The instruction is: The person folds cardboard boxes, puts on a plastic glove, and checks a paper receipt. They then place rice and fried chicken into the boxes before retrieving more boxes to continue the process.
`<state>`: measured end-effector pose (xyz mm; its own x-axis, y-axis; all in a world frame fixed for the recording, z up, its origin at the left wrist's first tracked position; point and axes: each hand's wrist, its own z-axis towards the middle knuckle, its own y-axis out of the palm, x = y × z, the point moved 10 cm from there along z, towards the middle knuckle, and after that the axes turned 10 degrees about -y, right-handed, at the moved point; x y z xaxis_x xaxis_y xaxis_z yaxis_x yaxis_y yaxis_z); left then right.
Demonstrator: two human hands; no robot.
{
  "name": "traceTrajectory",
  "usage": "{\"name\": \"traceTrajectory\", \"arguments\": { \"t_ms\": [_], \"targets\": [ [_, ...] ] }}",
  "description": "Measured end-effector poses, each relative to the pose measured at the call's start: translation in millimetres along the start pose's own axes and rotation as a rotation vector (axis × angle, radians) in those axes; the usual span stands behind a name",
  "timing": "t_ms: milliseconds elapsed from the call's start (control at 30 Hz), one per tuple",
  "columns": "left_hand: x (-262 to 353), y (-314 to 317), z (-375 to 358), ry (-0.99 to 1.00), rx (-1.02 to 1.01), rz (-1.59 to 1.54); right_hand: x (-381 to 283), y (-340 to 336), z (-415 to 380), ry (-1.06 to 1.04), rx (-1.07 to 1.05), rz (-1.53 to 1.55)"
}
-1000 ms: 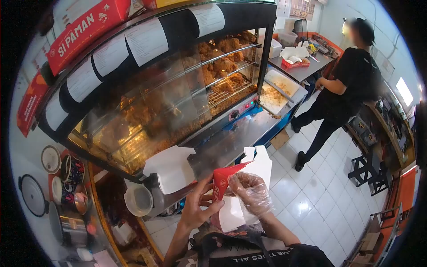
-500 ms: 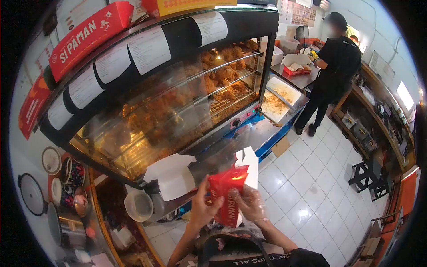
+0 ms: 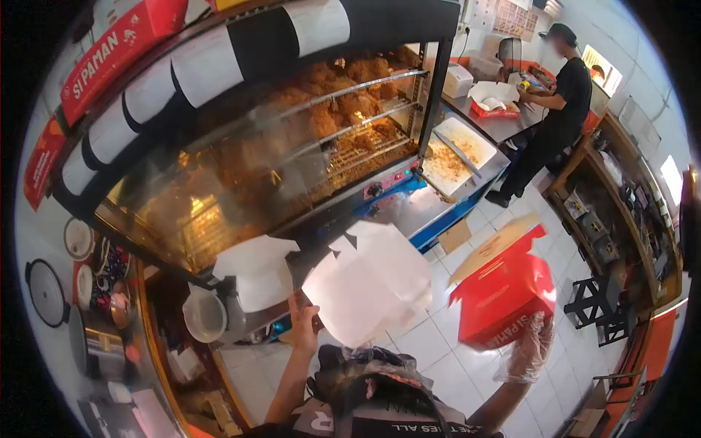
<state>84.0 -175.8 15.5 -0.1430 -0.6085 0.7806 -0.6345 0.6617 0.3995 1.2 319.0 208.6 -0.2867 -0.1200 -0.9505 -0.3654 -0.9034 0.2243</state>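
An open box with its white inside facing up (image 3: 369, 285) is in my left hand (image 3: 303, 321), which pinches its left edge. My right hand (image 3: 531, 347), in a clear plastic glove, holds a red box (image 3: 507, 296) from below, out to the right over the floor. The red box has white lettering and its flaps stand up; it is slightly blurred. Another open white box (image 3: 257, 271) rests on the counter left of my left hand, beside a clear plastic tub (image 3: 204, 315).
A glass warming cabinet (image 3: 374, 191) with fried chicken spans the front. Right of it lies a white tray (image 3: 478, 139) with crumbs and tongs. A co-worker (image 3: 566, 95) stands at the far counter by a red box (image 3: 496, 112). Black stools (image 3: 599, 299) stand at right.
The red and white boxes, earlier close together between my hands, are now apart. My right hand has moved right with the red one; my left hand has shifted left with the white-sided one.
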Motion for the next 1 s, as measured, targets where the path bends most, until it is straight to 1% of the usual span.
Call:
{"name": "traceTrajectory", "arguments": {
  "t_ms": [33,100,133,167,233,267,300,367,433,467,500,533,567,600,633,700,733,767,800,833,867,933,967,1000],
  "targets": [
    [-20,-2,1,-0.016,0.013,-0.005,6,-7,5,0.012,-0.008,-0.017],
    [-36,15,-2,0.003,-0.003,-0.202,14,-6,19,-0.137,-0.103,-0.008],
    [-39,27,-6,0.02,-0.033,-0.219,31,-12,26,-0.125,-0.144,-0.073],
    [-44,31,-5,0.023,-0.027,-0.225,26,3,28,-0.167,-0.181,-0.162],
    [-63,32,2,-0.016,-0.022,-0.293,57,14,38,-0.063,-0.134,-0.228],
    [-83,22,19,-0.002,-0.164,-0.279,58,47,44,-0.073,-0.358,-0.139],
    [-91,20,23,-0.033,-0.108,-0.324,78,50,52,-0.108,-0.365,-0.284],
    [-98,13,30,-0.078,-0.05,-0.361,97,84,61,-0.394,-0.528,-0.575],
    [-107,2,36,-0.065,-0.044,-0.372,109,133,61,-0.096,-0.536,-0.617],
    [-120,-9,40,-0.078,-0.018,-0.374,117,148,61,-0.279,-0.62,-0.828],
    [-132,-19,45,-0.094,0.008,-0.378,114,171,59,-0.407,-0.631,-0.71],
    [-139,-24,51,-0.082,0.001,-0.387,135,179,60,-0.292,-0.623,-0.516],
    [-151,-27,55,-0.121,0.003,-0.383,151,189,60,-0.175,-0.617,-0.324],
    [-155,-24,61,-0.162,0.008,-0.38,130,215,57,-0.216,-0.603,-0.269],
    [-157,-23,65,-0.157,0.011,-0.389,107,239,51,-0.415,-0.824,-0.864],
    [-161,-8,60,-0.21,0.038,-0.39,138,253,52,-0.421,-1.011,-1.046],
    [-135,11,49,-0.192,0.065,-0.353,151,254,55,-0.43,-1.028,-1.045],
    [-142,9,53,-0.189,0.079,-0.364,164,255,52,-0.492,-1.086,-1.02],
    [-159,5,60,-0.282,0.088,-0.465,174,257,47,-0.554,-1.141,-0.99],
    [-176,5,66,-0.368,0.09,-0.567,184,258,50,-0.561,-1.154,-0.981],
    [-180,6,66,-0.394,0.152,-0.497,194,260,49,-0.577,-1.227,-0.993],
    [-197,4,76,-0.344,0.162,-0.552,215,262,51,-0.614,-1.349,-1.026],
    [-204,2,85,-0.3,0.164,-0.594,228,260,60,-0.631,-1.362,-1.018],
    [-207,4,91,-0.253,0.099,-0.677,241,257,65,-0.668,-1.4,-1.042]
  ]
}}
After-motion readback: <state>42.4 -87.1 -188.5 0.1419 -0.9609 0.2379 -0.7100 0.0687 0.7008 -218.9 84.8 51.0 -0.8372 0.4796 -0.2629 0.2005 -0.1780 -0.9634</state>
